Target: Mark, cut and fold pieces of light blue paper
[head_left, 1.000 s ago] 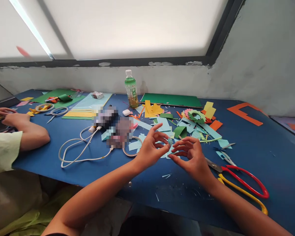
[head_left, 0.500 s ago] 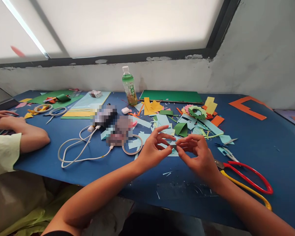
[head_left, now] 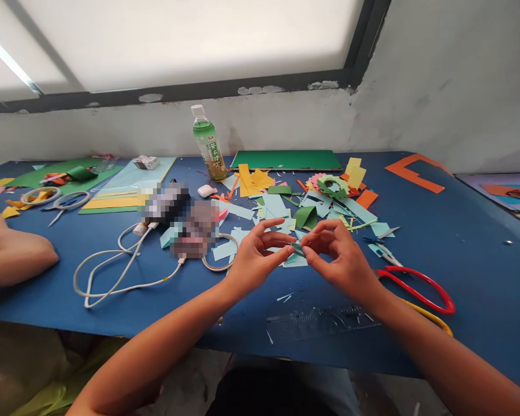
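A small light-blue piece of paper [head_left: 297, 249] is pinched between the fingertips of both hands, above the blue table. My left hand [head_left: 260, 254] grips its left end, thumb and fingers closed. On the other side my right hand [head_left: 340, 257] has thumb and forefinger closed on the right end. The fingers partly cover the paper, so its full shape is hidden. Blue, green and yellow paper scraps [head_left: 275, 205] lie just behind the hands. Below them rests a clear plastic ruler [head_left: 320, 323], with thin paper slivers close by.
Red-and-yellow-handled scissors [head_left: 420, 289] lie beside my right forearm, with smaller scissors [head_left: 387, 254] behind. A drink bottle [head_left: 210, 144] stands at the back. White cables [head_left: 108, 300] and blurred devices are left of my hands. Another person's arm [head_left: 21, 248] rests at the far left.
The view has turned to the right, so everything sits further left. Both hands still pinch the paper, which is now tilted a little differently and shows more of its blue face.
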{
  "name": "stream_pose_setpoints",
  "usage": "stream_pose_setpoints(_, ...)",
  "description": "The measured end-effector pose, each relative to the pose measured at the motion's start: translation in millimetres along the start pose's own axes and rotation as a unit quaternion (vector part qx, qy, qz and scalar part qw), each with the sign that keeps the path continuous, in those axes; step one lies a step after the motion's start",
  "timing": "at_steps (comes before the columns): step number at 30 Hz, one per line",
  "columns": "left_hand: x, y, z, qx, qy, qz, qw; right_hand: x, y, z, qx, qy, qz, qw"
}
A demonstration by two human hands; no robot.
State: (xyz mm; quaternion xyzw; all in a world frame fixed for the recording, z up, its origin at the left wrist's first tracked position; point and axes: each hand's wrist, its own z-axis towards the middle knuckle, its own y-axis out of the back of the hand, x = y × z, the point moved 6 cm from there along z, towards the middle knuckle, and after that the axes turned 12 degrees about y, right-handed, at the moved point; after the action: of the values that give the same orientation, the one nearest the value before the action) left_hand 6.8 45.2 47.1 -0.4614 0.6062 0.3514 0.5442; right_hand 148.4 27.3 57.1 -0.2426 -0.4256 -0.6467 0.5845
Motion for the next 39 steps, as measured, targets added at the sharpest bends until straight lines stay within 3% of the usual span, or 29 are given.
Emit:
stream_pose_setpoints(6,-3,3,0,-0.033,0.005,-0.022,0.999,12,5,3,0.004,0.035,-0.089,0.995)
stream_pose_setpoints(9,-6,5,-1,-0.059,-0.019,0.005,0.998,20,5,5,0.001,0.077,-0.139,0.987)
stream_pose_setpoints(15,-8,5,-5,-0.095,-0.057,0.073,0.991,21,4,3,0.004,0.073,-0.166,0.983)
stream_pose_setpoints(25,-12,2,-7,-0.081,-0.055,0.076,0.992,19,6,2,0.003,0.091,-0.226,0.970)
stream_pose_setpoints(39,-11,5,-10,-0.127,-0.095,0.128,0.979,26,2,0,0.013,0.120,-0.258,0.958)
